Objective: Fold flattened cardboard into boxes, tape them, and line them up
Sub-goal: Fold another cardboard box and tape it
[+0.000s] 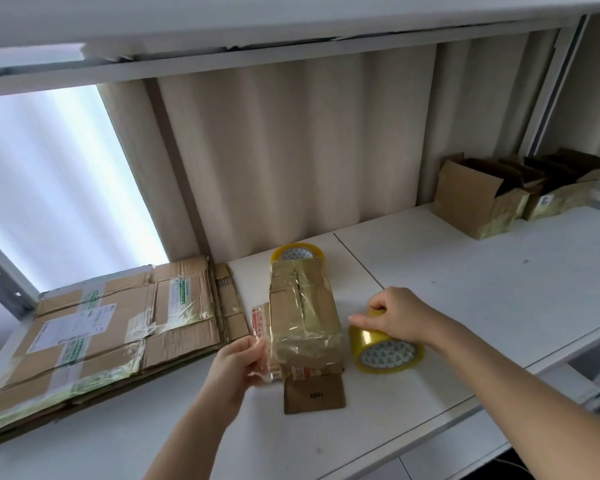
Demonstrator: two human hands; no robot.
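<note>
Box [303,313]: centre of white table [465,289], taped, near flap printed "1088", seen upside down.
Left hand [238,358]: pinches clear tape at box's left side.
Right hand [395,315]: grips yellow tape roll [383,348].
Flattened cardboard [111,327]: left, labels unreadable.

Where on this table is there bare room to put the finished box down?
The widest bare patch of table lies between the right hand and the two open boxes. The near edge is also bare. It is crowded around the taped box, both tape rolls and the flattened cardboard.
</note>
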